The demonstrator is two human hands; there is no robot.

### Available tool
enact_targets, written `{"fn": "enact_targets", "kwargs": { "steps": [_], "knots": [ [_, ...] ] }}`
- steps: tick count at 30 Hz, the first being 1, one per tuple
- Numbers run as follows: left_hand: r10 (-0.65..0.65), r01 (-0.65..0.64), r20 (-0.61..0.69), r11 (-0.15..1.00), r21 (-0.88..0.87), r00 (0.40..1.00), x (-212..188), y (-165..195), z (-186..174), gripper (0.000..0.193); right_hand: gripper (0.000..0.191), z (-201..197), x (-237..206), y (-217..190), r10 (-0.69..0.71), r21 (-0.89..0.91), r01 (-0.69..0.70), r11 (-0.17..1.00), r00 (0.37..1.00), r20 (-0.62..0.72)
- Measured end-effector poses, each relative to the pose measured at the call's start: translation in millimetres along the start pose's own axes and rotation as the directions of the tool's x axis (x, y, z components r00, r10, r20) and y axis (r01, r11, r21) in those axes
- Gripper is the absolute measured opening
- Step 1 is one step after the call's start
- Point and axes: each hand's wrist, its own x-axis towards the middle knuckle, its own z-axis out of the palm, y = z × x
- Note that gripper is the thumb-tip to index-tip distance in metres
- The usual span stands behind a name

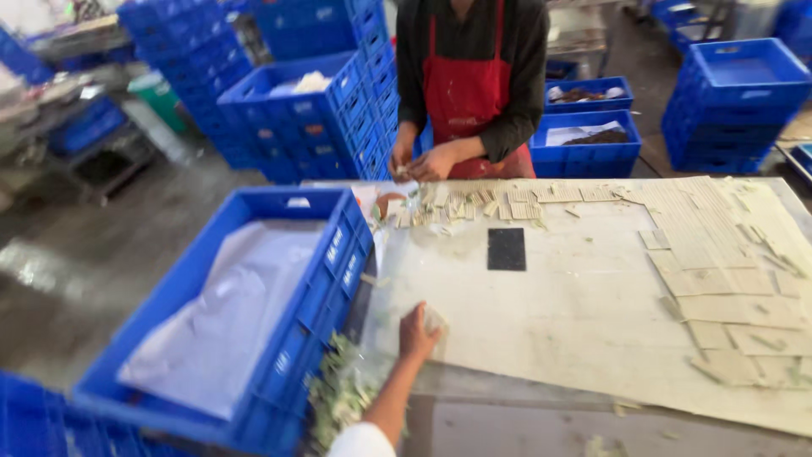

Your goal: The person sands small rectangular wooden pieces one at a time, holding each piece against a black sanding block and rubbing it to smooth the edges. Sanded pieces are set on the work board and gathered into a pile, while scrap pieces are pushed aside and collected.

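My left hand [416, 334] reaches over the near left edge of the pale work board [575, 296], fingers closed on a small pale flat piece [435, 319]. Just below my forearm, a clear bag of pale green-white scraps [342, 393] hangs beside the big blue crate [321, 296], which is lined with a white sheet [228, 313]. My right hand is out of view. Rows of small beige strips [474, 203] lie along the far edge of the board. Larger beige sheets of joined strips [719, 262] cover its right side.
A person in a red apron [465, 85] stands across the table, both hands [419, 161] on small pieces. A black square tile [507, 249] lies mid-board. Stacks of blue crates [313, 110] stand behind and at the right [736, 101]. Grey floor lies to the left.
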Motion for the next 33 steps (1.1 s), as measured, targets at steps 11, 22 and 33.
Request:
{"fn": "enact_targets", "kwargs": {
  "steps": [11,22,33],
  "knots": [
    [0.258,-0.283,-0.119,0.902,-0.325,0.959,-69.7,12.7,-11.3,0.072,0.035,6.1,-117.7,-50.6,-0.052,0.938,0.001,0.347,0.999,0.018],
    [0.569,-0.404,0.277,0.781,-0.476,0.774,-157.7,56.6,-48.3,0.074,0.016,-21.1,-145.1,-338.6,-0.475,0.688,0.141,0.712,0.818,0.324],
    [0.557,-0.393,0.186,0.749,-0.534,0.81,-175.1,37.3,-7.4,0.078,0.042,2.1,-86.4,-247.6,-0.723,0.951,0.308,0.013,0.66,-0.204]
  ]
}}
